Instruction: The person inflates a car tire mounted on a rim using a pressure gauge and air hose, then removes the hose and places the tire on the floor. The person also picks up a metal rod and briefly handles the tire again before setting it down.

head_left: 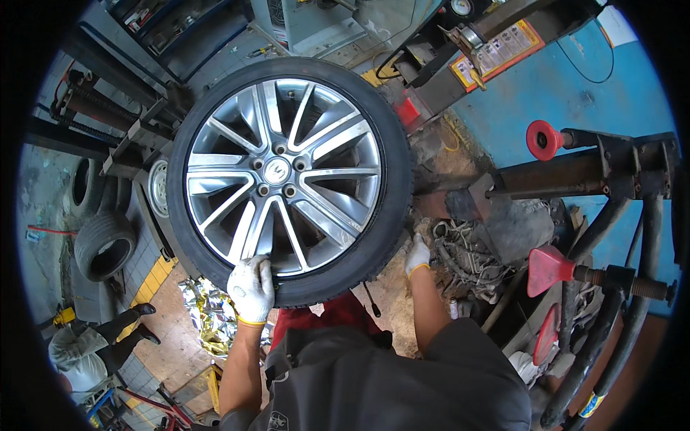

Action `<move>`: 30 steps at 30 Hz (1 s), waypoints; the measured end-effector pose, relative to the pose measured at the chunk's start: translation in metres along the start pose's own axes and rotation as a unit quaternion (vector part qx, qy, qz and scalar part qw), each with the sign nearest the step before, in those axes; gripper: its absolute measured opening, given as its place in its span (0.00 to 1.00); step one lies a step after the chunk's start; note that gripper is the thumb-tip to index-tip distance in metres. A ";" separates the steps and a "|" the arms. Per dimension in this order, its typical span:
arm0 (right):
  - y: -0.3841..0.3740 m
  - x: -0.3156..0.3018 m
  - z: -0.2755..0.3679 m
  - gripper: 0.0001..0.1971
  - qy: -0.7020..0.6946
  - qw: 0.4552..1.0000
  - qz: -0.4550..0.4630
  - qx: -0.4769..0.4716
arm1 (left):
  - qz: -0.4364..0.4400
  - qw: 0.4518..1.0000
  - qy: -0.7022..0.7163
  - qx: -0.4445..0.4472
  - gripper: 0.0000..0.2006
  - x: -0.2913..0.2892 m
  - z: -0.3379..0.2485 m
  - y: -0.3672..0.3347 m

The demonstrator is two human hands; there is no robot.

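A large car wheel (pixel 345 224), a silver multi-spoke alloy rim inside a black tyre, fills the middle of the view with its outer face toward me. My left hand (pixel 251 289), in a white knit glove, grips the wheel's near edge, its fingers curled over the rim's lip. At the tyre's right side is my right hand (pixel 417 256), also gloved, closed against the tread. Some of its fingers are hidden by the tyre. Five lug holes circle the hub cap (pixel 277 171). Whatever is under the wheel is hidden.
A tyre-machine arm with red cones (pixel 545 140) stands at right. Cables and parts (pixel 471 258) are piled beside my right arm. Old tyres (pixel 105 246) lean at left. Crumpled foil (pixel 208 312) lies near my left arm. Another person (pixel 86 352) is at lower left.
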State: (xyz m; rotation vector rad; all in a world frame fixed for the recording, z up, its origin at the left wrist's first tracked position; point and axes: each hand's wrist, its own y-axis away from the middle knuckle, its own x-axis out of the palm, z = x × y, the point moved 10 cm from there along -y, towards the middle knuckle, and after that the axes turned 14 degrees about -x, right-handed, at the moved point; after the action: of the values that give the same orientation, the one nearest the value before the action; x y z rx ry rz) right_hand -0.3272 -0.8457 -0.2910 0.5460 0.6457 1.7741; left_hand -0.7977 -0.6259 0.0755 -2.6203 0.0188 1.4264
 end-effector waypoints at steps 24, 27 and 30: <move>-0.039 0.025 -0.061 0.15 0.056 0.998 -0.021 -0.033 | -0.026 0.999 -0.042 0.008 0.10 0.022 0.000 0.011; -0.050 0.031 -0.037 0.52 0.347 0.925 0.065 -0.139 | -0.033 0.999 -0.018 0.036 0.07 0.015 -0.013 0.011; -0.060 0.013 -0.035 0.53 0.370 0.924 0.021 -0.092 | -0.033 0.998 -0.019 0.051 0.07 0.013 -0.010 0.006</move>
State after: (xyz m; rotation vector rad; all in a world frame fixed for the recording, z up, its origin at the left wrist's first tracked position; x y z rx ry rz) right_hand -0.3112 -0.8246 -0.3560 -0.2767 0.9633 2.0488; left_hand -0.7827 -0.6323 0.0691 -2.4877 0.0005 1.4141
